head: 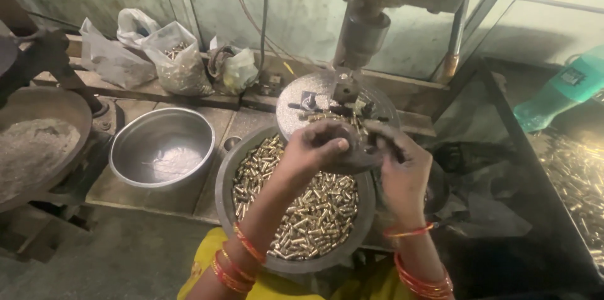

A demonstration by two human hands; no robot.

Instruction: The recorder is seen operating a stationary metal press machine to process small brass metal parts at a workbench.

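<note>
Above a wide pan [228, 177] heaped with small brass pieces [308, 212], the left hand [318, 147] and right hand [396, 161] meet at the edge of a round machine plate [302, 95] — the left's fingers curl together, thumb pressed in, though what they pinch is too small to tell; the right's fingers are bent, partly closed. An empty steel bowl [162, 147] sits just left of the pan — plastic bags [179, 61] lie behind

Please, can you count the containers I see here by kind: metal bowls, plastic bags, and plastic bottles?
Metal bowls: 2, the bowl of brass pieces under the left hand and right hand, and the empty steel bowl.
Plastic bags: 4.
Green plastic bottle: 1.
Total: 7.
</note>
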